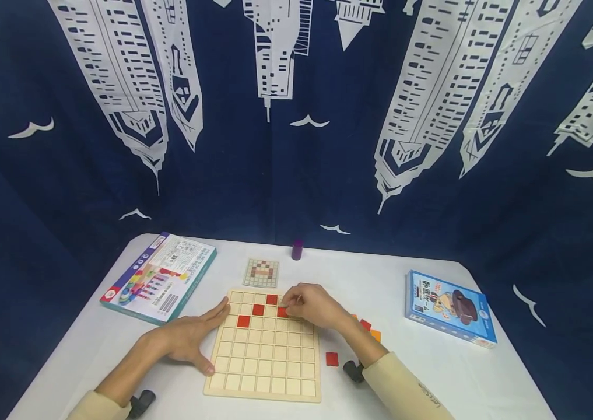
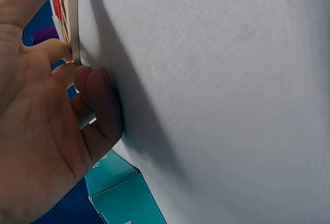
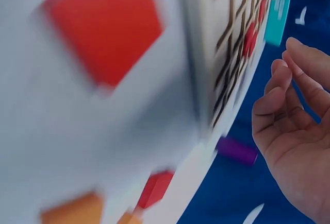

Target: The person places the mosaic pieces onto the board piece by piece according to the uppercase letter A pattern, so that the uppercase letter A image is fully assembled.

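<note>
A wooden grid board (image 1: 265, 352) lies on the white table. Several red square tiles sit in its upper cells, stepping up from a left one (image 1: 244, 321) to a top one (image 1: 272, 299). My left hand (image 1: 188, 339) spreads along the board's left side, thumb and fingertips at its edge. Over the upper right cells is my right hand (image 1: 314, 304), its fingertips beside a red tile (image 1: 282, 312). In the right wrist view the fingers of that hand (image 3: 301, 126) bend loosely with no tile visible between them. A patterned card (image 1: 261, 273) lies just beyond the board.
One loose red tile (image 1: 332, 359) lies right of the board; more red and orange tiles (image 1: 375, 335) are partly hidden by the right forearm. A teal-edged box (image 1: 162, 277) lies at left, a blue box (image 1: 451, 307) at right, and a purple cylinder (image 1: 297, 251) stands at the back.
</note>
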The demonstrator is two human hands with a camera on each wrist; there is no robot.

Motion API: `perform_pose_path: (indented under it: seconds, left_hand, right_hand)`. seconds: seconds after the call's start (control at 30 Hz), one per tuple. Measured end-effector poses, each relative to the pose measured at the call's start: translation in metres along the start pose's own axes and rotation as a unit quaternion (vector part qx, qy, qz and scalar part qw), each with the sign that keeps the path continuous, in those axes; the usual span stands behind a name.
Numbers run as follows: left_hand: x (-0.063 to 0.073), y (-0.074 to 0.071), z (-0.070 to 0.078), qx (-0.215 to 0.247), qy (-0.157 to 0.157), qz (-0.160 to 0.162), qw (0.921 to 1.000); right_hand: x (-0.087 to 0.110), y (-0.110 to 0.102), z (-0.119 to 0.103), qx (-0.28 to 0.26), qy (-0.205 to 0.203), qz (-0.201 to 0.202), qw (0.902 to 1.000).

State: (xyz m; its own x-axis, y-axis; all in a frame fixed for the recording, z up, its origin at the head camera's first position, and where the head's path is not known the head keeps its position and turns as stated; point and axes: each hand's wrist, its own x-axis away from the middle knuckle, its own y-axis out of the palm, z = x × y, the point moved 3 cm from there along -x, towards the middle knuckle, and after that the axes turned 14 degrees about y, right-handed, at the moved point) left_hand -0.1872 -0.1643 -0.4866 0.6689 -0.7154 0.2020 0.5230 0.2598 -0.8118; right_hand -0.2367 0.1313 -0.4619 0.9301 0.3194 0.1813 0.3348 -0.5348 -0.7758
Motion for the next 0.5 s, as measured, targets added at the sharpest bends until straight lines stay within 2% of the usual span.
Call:
perform_pose_path:
  seconds: [0.27,0.5]
  left_hand:
    - [0.001,0.002,-0.002,0.005,-0.007,0.003,1.0]
    - [0.0,0.001,-0.002,0.007,-0.006,0.001,1.0]
  right_hand:
    - [0.014,-0.027,0.042,0.0,0.047,0.017,0.9988]
    - [0.022,-0.038,0.067,0.013,0.104,0.017,0.9943]
